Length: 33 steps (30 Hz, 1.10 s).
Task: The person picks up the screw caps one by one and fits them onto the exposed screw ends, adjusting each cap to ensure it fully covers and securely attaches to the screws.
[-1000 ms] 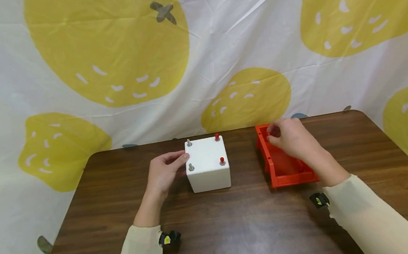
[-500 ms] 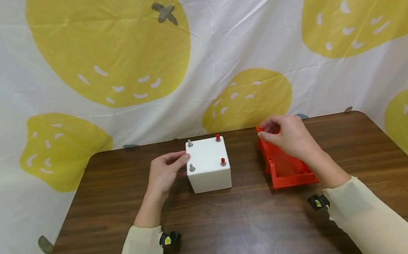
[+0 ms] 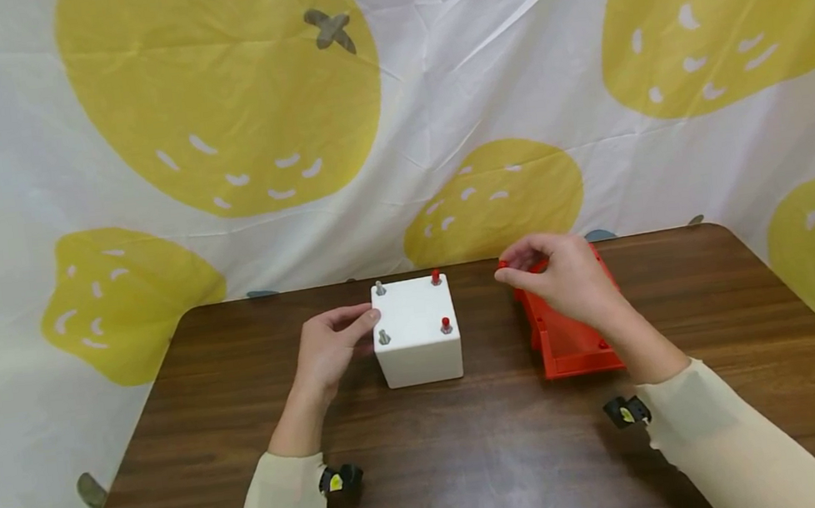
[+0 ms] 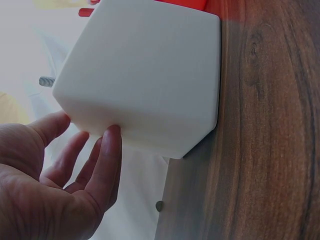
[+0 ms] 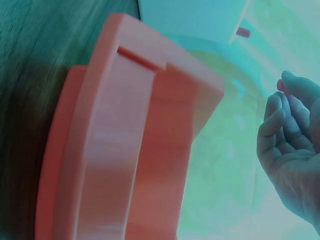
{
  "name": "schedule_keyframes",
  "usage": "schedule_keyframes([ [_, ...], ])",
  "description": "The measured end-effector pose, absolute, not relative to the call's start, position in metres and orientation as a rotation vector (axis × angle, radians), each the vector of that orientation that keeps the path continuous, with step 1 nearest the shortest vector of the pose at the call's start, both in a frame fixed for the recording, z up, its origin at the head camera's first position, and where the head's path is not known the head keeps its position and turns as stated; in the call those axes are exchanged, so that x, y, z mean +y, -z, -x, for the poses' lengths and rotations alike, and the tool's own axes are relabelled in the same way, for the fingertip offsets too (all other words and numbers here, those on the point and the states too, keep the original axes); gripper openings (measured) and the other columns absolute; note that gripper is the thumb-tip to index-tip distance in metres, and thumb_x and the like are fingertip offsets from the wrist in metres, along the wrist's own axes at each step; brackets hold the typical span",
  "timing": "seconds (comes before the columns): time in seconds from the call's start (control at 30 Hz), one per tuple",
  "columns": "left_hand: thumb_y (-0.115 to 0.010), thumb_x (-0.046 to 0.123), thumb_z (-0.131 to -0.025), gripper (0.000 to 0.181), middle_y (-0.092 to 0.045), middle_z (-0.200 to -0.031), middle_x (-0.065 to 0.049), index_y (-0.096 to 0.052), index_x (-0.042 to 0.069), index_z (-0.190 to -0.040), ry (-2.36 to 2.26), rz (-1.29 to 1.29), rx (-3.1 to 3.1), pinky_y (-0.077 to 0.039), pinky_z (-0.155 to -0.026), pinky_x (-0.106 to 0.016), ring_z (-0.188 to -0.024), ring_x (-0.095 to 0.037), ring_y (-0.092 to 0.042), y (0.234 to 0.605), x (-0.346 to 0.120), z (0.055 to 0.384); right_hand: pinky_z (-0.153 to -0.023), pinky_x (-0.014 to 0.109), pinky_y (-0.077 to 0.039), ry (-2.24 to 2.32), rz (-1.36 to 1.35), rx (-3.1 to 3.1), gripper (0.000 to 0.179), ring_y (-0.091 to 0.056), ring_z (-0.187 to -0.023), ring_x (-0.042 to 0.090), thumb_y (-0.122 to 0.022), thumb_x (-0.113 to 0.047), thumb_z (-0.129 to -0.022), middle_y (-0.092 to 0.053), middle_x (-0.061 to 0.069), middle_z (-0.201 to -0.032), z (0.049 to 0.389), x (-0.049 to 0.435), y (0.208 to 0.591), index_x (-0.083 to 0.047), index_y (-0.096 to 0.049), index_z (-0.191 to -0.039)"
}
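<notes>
A white box [image 3: 412, 312] stands on the table with a metal bolt at each top corner. Its left bolts are bare, such as the near left bolt [image 3: 383, 337]; red caps cover the right ones, including the near red cap [image 3: 445, 322]. My left hand [image 3: 328, 351] rests against the box's left side, thumb at the top edge. In the left wrist view its fingertips [image 4: 111, 134] touch the white side, fingers fairly straight. Between thumb and forefinger my right hand [image 3: 561, 278] pinches a small red cap [image 5: 281, 86], held over the left edge of the red bin [image 3: 579, 364].
Inside the red bin, near its front right corner, lies another small red piece [image 3: 603, 344]. The brown wooden table [image 3: 476, 456] runs up to a white cloth [image 3: 286, 251] with yellow fruit prints hanging behind it.
My right hand has risen out of the red bin and moved left towards the white box, with the red cap between its fingertips. The left hand keeps its place at the box.
</notes>
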<state>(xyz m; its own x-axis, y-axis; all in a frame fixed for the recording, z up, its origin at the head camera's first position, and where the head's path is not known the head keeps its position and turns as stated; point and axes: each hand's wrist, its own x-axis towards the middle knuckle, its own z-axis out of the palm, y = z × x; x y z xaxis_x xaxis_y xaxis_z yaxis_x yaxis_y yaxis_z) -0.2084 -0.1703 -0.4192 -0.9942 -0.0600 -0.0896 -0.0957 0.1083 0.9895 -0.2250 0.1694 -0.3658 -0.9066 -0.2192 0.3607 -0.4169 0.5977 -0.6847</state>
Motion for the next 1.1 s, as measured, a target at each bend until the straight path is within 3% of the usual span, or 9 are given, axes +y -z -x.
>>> schedule_keyframes([
  [1.1,-0.082,0.022,-0.097,0.036,-0.072,-0.124,-0.018,-0.076,0.001,-0.125,-2.068,0.167,2.320,-0.065,-0.086,-0.044,-0.097,-0.024,-0.074,0.417,-0.168,0.207,-0.068,0.031,-0.059,-1.379,-0.804,-2.586,0.016,-0.065,-0.078,0.018,-0.088,-0.018,-0.090,-0.074,-0.004,-0.089,0.219,0.098,0.358,-0.013,-0.081,-0.103],
])
